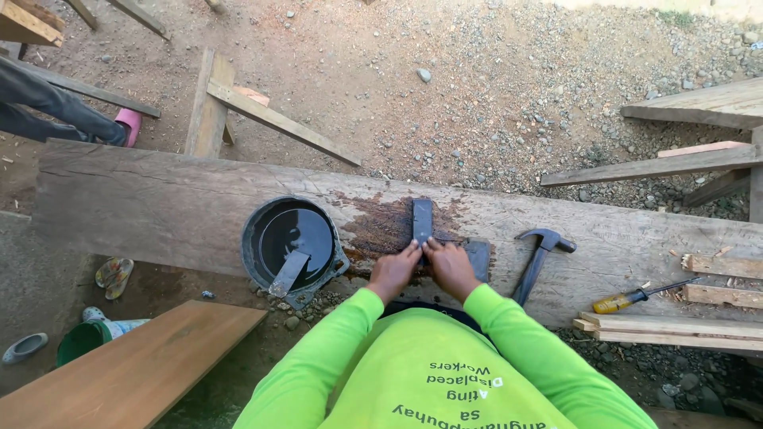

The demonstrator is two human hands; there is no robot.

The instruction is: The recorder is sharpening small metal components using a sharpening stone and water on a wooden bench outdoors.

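Note:
Both my hands press down together on a flat metal blade on the wide wooden beam (159, 206). My left hand (393, 272) and my right hand (450, 268) meet with fingertips touching over the blade, which they mostly hide. Just beyond my fingers lies a dark rectangular sharpening stone (422, 219), on a wet dark stain (381, 226) in the wood. A grey flat block (479, 256) lies beside my right hand. My sleeves are bright green.
A black round bowl of dark water (292, 238) with a flat metal piece in it stands left of my hands. A claw hammer (539, 253) and a yellow-handled screwdriver (632, 299) lie to the right, by wood offcuts (719, 266). Another person's leg (56, 107) at far left.

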